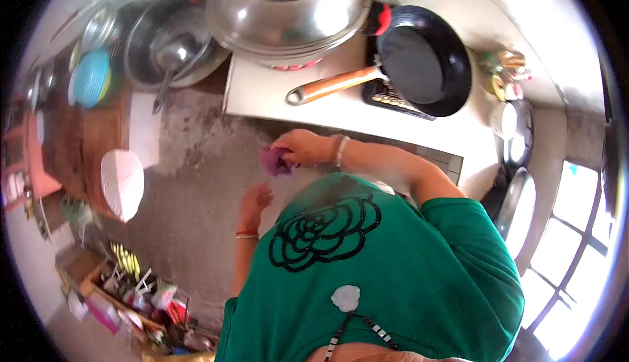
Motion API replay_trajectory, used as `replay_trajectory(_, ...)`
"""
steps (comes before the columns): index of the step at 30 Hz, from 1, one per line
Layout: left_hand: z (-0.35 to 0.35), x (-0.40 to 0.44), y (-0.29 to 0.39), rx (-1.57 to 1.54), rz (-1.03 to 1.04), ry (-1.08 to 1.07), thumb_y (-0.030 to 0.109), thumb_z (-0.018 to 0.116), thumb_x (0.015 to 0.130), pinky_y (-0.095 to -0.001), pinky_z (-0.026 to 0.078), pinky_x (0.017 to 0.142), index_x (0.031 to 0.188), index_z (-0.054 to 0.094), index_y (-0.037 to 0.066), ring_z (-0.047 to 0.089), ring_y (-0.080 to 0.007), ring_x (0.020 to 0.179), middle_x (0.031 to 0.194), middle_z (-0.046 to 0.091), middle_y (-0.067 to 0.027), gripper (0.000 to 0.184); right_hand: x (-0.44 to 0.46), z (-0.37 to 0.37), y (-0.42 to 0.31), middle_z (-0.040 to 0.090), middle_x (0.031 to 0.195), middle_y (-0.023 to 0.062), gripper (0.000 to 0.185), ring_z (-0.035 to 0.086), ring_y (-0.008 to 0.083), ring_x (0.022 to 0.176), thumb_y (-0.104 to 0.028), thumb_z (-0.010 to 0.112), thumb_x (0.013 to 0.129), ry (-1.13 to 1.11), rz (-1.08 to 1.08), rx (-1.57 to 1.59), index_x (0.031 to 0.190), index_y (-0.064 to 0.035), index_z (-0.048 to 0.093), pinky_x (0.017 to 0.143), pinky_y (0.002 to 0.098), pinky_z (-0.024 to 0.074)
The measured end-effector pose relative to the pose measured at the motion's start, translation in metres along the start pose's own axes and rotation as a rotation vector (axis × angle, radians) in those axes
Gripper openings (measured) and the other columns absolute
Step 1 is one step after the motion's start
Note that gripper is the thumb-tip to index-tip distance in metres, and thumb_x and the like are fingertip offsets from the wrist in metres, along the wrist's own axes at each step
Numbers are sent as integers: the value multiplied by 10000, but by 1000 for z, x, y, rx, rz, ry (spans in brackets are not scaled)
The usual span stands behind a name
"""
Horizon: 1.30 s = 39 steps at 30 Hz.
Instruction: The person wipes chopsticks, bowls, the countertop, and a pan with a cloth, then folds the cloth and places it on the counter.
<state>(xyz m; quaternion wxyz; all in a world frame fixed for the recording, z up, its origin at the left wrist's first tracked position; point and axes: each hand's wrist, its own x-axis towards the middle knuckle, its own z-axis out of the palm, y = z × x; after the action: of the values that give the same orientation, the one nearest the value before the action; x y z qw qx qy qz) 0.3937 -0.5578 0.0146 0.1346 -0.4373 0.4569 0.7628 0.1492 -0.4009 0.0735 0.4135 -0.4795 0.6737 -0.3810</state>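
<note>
In the head view my right hand is closed on a crumpled purple cloth, held in front of my body near the counter's front edge. My left hand is just below and left of the cloth, apart from it, with loosely bent fingers and nothing visible in them; it is slightly blurred. Beyond my right hand, a black frying pan sits on the stove, its wooden handle pointing left over the white counter.
A large lidded steel pot stands left of the pan. Farther left are a wide metal basin with a ladle and stacked blue bowls. Pan lids lean at the right; a crowded shelf is at lower left.
</note>
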Motion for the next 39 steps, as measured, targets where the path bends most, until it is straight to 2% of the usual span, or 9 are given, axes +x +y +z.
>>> replay_trajectory(8,82,30,61,194,128,-166,277,491,934,-290,501,707,1074,580,60,609,-160,790,941,636,-77,273,-186,-135,-114,636,847,51,439,604,134,717,-289,558,925,588,238,454,1219,35,514,669,268,517)
replay_trajectory(12,153,15,98,336,160,-287,249,503,932,-275,491,715,1068,583,51,602,-141,772,920,634,-62,254,-234,-199,-94,620,972,108,501,595,182,851,-279,574,903,766,160,22,1286,24,457,789,305,496)
replay_trajectory(15,205,-2,117,390,217,-398,245,493,943,-259,482,729,1071,581,44,597,-126,773,919,629,-58,254,-254,-224,-39,517,1251,196,476,509,348,1099,-236,576,870,667,256,-377,1287,-29,480,973,387,402)
replay_trajectory(20,286,-16,142,528,374,-583,263,461,968,-246,472,738,1065,572,34,586,-107,789,931,624,-55,273,-264,-235,111,387,1383,207,496,340,404,1287,-290,531,872,519,445,-773,1328,-113,447,1030,471,337)
replay_trajectory(22,320,-20,151,599,424,-658,265,440,975,-245,465,765,1097,545,21,593,-132,836,948,615,-73,292,-255,-232,88,365,1394,225,581,321,439,1293,-444,502,874,771,777,-684,1356,-131,412,1081,463,272)
replay_trajectory(27,388,-6,154,588,435,-666,316,459,966,-289,474,804,1205,484,37,586,-150,880,1044,587,-86,368,-232,-219,98,256,1465,165,600,203,324,1371,-493,467,882,434,870,-843,1385,-185,357,1046,579,237)
replay_trajectory(30,419,9,149,469,395,-594,318,473,959,-304,478,804,1265,439,62,574,-160,913,1098,559,-98,400,-234,-221,136,284,1454,152,566,235,328,1356,-483,450,890,550,592,-893,1365,-180,387,1050,562,235)
replay_trajectory(34,451,34,137,326,254,-455,315,480,955,-367,481,808,1344,358,118,557,-198,954,1197,494,-125,453,-243,-251,149,458,1291,164,455,427,326,1211,-364,466,885,766,804,-707,1274,-127,453,982,530,345)
replay_trajectory(39,472,69,118,72,17,-347,416,481,930,-592,342,990,1456,92,172,285,-450,1290,1472,106,-259,698,-237,-246,161,603,1059,197,295,583,349,1009,-198,484,834,777,644,-621,1074,-55,579,871,444,466)
